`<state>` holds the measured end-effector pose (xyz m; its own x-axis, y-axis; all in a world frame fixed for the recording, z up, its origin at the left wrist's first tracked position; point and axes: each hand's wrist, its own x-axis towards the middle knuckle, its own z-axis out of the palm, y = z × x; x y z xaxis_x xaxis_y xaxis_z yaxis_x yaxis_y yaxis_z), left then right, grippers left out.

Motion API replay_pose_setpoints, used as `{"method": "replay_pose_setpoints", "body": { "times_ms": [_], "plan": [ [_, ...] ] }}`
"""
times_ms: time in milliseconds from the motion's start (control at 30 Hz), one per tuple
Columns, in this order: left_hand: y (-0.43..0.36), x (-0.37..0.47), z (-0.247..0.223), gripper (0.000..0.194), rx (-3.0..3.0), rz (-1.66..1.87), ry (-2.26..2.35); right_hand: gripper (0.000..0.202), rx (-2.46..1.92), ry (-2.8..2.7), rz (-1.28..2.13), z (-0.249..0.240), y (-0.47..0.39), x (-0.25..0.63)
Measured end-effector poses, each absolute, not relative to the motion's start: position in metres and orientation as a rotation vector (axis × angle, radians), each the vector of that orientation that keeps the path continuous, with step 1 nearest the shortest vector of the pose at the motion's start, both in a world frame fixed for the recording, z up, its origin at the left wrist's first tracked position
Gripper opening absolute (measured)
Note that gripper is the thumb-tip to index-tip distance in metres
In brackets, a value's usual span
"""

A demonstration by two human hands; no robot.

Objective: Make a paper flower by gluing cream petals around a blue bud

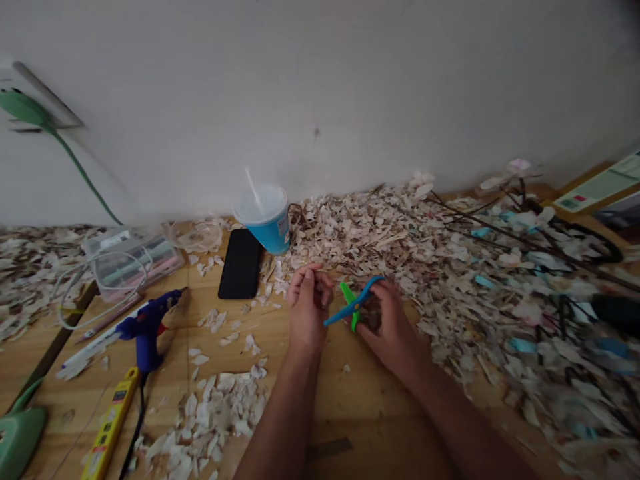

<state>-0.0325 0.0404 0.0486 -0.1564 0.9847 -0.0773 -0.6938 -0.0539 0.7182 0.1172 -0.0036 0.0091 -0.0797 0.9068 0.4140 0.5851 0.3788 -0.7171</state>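
My right hand (395, 323) is closed around the handles of a pair of blue and green scissors (356, 307), whose blades stand apart and point left. Just left of the scissors is my left hand (309, 300), with its fingers curled in and the thumb against them. Whatever those fingers may pinch is too small or hidden to make out. Beyond both hands lies a wide heap of pale dried petals or shavings (365, 227). A smaller pile of whitish petals (220, 407) rests on the wooden table (370, 413) beside my left forearm.
A blue cup (273, 230) with a straw and a black phone (240, 263) stand ahead. On the left are a blue glue gun (147, 330), a yellow box knife (111, 423), a clear case (137, 260) and a green power strip (20, 433). Flowering branches (520, 243) lie right.
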Motion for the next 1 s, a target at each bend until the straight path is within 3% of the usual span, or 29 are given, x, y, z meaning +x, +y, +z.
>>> {"method": "replay_pose_setpoints", "body": {
  "times_ms": [567, 800, 933, 1000],
  "plan": [
    [0.041, -0.032, 0.037, 0.026, 0.668, 1.531, 0.955, 0.063, -1.315, -1.767, 0.494, 0.005, -0.008, 0.106],
    [0.025, -0.045, 0.039, 0.018, 1.811, 1.175, 1.51, 0.058, -1.357, -1.4, 0.398, 0.009, -0.001, 0.116],
    [0.019, -0.058, 0.04, 0.006, 1.946, 0.946, 1.461, 0.057, -1.377, -1.251, 0.362, 0.007, 0.001, 0.121],
    [0.02, -0.065, 0.045, 0.009, 1.994, 0.852, 1.362, 0.055, -1.376, -1.229, 0.38, 0.007, 0.003, 0.121]
  ]
}}
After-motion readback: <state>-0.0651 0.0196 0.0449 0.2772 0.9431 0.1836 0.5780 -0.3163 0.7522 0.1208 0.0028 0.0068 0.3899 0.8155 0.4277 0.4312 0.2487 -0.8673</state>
